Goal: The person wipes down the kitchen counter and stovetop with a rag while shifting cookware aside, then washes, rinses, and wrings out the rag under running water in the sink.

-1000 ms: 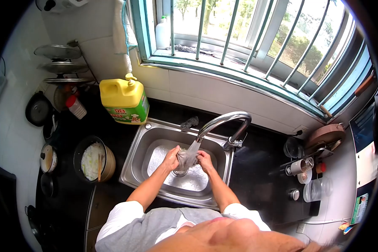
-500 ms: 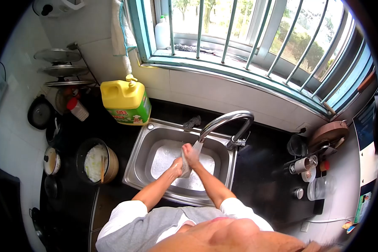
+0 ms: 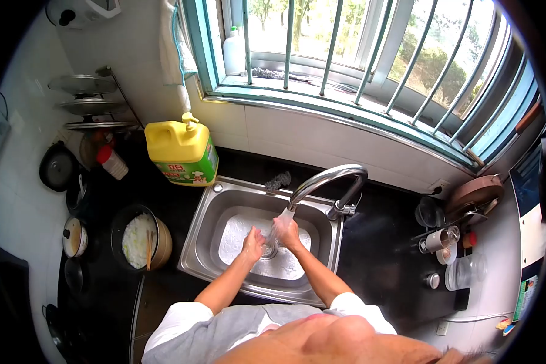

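My left hand [image 3: 253, 244] is over the steel sink [image 3: 191, 250], its fingers curled inward. Beside it, my right hand [image 3: 286, 234] is bent under the curved faucet [image 3: 327, 174], closer to the spout. Water [image 3: 278, 225] runs down between the two hands. A pale greyish patch lies between the fingers, but splash and blur hide whether it is cloth or only water. Below the hands, the round drain [image 3: 268, 249] partly shows in the wet basin.
A yellow-green jug [image 3: 182, 151] stands behind the sink's left corner. Farther left are a pot of white food [image 3: 159, 242] with chopsticks [image 3: 149, 249] and lids on a rack [image 3: 91, 107]. At right are a clear container [image 3: 461, 273] and a small jar [image 3: 432, 280]. A barred window [image 3: 346, 103] is behind.
The grey cloth seen clearly earlier, first spread and then squeezed between both hands, is now hard to make out. My hands have moved apart from the squeeze, the right one toward the spout.
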Motion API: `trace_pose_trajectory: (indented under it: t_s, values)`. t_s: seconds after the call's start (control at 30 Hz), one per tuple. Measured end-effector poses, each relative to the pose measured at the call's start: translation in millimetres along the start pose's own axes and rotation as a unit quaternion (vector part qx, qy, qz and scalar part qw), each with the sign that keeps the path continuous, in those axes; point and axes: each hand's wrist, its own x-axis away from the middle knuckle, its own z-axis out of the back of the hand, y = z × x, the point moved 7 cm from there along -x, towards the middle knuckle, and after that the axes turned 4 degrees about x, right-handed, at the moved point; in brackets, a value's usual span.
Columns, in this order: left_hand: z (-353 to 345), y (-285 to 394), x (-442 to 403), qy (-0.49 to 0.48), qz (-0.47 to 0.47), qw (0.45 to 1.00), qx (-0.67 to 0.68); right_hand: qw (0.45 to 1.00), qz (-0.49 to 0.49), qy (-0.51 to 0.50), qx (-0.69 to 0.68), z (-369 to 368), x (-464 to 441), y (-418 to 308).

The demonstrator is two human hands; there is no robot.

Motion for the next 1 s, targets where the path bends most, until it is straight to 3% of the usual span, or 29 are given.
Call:
trace_pose_trajectory:
  t_s: [0.07, 0.1, 0.13, 0.2, 0.23, 0.27, 0.33, 0.43, 0.5, 0.53, 0.57, 0.6, 0.63, 0.73, 0.8, 0.83, 0.87, 0.9, 0.93, 0.97, 1.0]
  values:
    - [-12.0, -18.6, 20.5, 0.063, 0.117, 0.989, 0.072, 0.944, -0.192, 0.027, -0.267, -11.3, 4.1, 12.4]
    - [-18.3, -32.3, 7.0, -0.043, 0.137, 0.988, 0.06, 0.999, -0.025, 0.043, -0.012, -17.1, 3.2, 2.6]
    - [-4.4, -46.8, -17.5, -0.044, 0.14, 0.987, 0.06, 0.999, -0.027, 0.043, -0.01, -21.2, 11.4, -1.7]
    - [0.0, -48.5, -61.3, -0.166, 0.072, 0.973, 0.14, 0.993, -0.106, 0.005, 0.053, -28.7, 22.5, -9.8]
    - [-3.9, -43.2, -39.5, -0.07, 0.148, 0.97, 0.179, 0.994, -0.101, -0.009, 0.039, -26.4, 26.8, -23.3]
    - [-4.3, -39.8, -38.9, -0.086, 0.148, 0.968, 0.185, 0.995, -0.098, -0.026, 0.024, -25.8, 33.4, -35.9]
    - [-2.0, -44.6, -57.0, -0.177, 0.138, 0.956, 0.19, 0.991, -0.071, -0.045, -0.105, -26.4, 39.2, -56.7]
    - [-7.5, -51.4, -65.0, -0.29, 0.133, 0.927, 0.198, 0.992, -0.041, -0.028, -0.118, -25.9, 38.2, -61.4]
    - [-13.7, -53.8, -61.9, -0.345, 0.122, 0.908, 0.204, 0.998, -0.039, 0.02, 0.044, -32.4, 32.2, -31.7]
    - [-15.5, -56.9, -60.3, -0.323, 0.115, 0.916, 0.207, 0.998, -0.039, 0.022, 0.042, -39.2, 23.3, -5.1]
    - [-15.2, -60.0, -61.8, -0.265, 0.108, 0.938, 0.197, 0.994, -0.099, -0.003, 0.044, -46.6, 15.6, 37.4]
    - [-8.3, -65.0, -50.0, -0.059, 0.112, 0.981, 0.145, 0.99, -0.131, -0.017, 0.042, -44.6, 17.0, 50.5]
    - [-0.9, -63.7, -44.8, -0.001, 0.105, 0.992, 0.071, 0.985, -0.163, -0.031, 0.041, -37.4, 16.8, 55.0]
    - [-10.9, -42.7, -29.5, 0.032, 0.053, 0.998, 0.016, 0.98, -0.19, 0.027, -0.058, -10.5, 19.1, 59.5]
    - [-18.7, -23.1, -23.9, -0.006, 0.02, 1.0, 0.011, 0.967, -0.229, -0.051, 0.101, -9.1, 31.0, 73.8]
    - [-27.2, -7.3, -21.9, -0.056, -0.027, 0.998, 0.012, 0.953, -0.236, -0.119, 0.145, -10.5, 38.2, 79.4]
    - [-36.7, 7.9, -18.9, -0.105, -0.074, 0.992, 0.012, 0.953, -0.236, -0.12, 0.145, -10.5, 41.0, 80.3]
    - [-53.1, 21.2, 4.6, -0.105, -0.046, 0.993, -0.005, 0.961, -0.264, -0.055, -0.055, -7.9, 43.9, 82.1]
    - [-51.3, 19.0, 1.1, -0.105, -0.046, 0.993, -0.003, 0.927, -0.281, 0.013, -0.25, 3.3, 42.7, 68.9]
    - [-51.4, 14.2, -3.5, -0.124, -0.051, 0.988, -0.077, 0.87, -0.333, 0.045, -0.361, 7.5, 47.0, 57.2]
    - [-52.6, 9.5, -4.9, -0.142, -0.055, 0.976, -0.153, 0.869, -0.336, 0.045, -0.36, 4.0, 47.9, 59.2]
